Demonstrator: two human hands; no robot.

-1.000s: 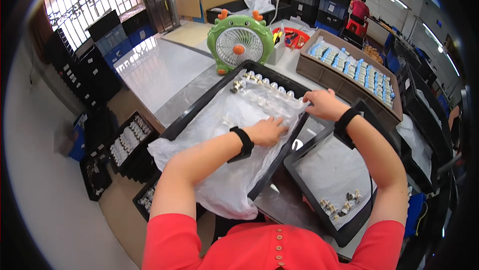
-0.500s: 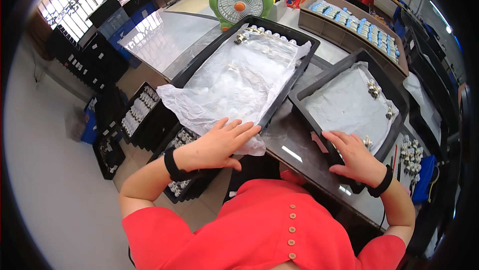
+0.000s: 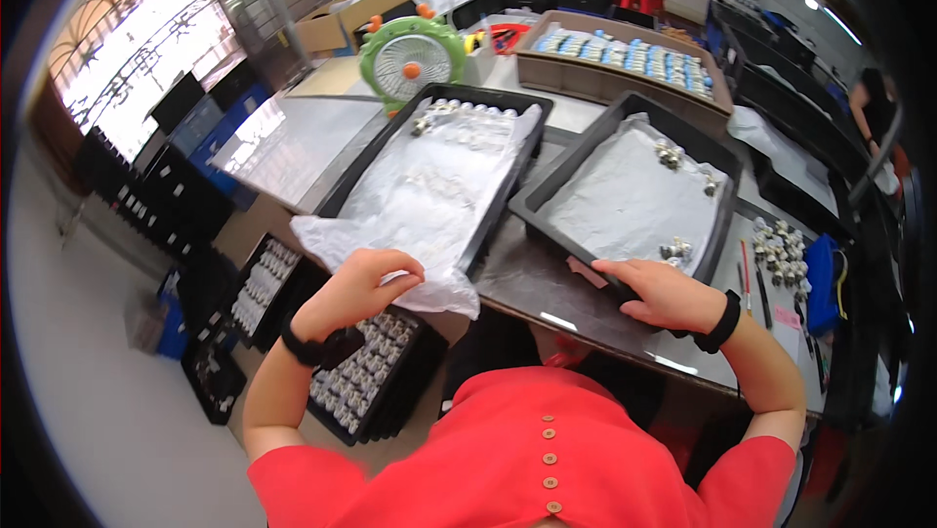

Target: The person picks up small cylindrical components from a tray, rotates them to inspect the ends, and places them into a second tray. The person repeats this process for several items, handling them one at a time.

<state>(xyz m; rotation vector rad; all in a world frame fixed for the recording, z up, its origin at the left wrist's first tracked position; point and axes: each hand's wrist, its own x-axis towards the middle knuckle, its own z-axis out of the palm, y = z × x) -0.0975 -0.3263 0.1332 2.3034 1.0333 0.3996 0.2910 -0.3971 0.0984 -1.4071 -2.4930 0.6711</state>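
My left hand [image 3: 363,286] is at the near left end of a long black tray [image 3: 346,191] with a crumpled white plastic sheet [image 3: 415,191]. Its fingers are curled together toward the thumb, close to the sheet's overhanging edge; whether anything is between them is hidden. Fingers over the rim and thumb below, my right hand [image 3: 669,292] grips the near edge of a smaller black tray [image 3: 558,219] on the right. That tray has a white lining [image 3: 620,191] and a few small white-and-metal parts [image 3: 670,153]. More such parts [image 3: 464,108] line the long tray's far end.
A green fan [image 3: 410,64] and a brown box [image 3: 625,84] of blue-and-white pieces stand behind the trays. Loose parts [image 3: 781,253], pen-like tools and a blue container [image 3: 825,274] are at right. Stacked trays [image 3: 361,377] of parts stand low on the left. Other people are in the background.
The view has tilted up. My left hand went from spread over the sheet to curled fingers beside it. My right hand has closed on the smaller tray's near edge.
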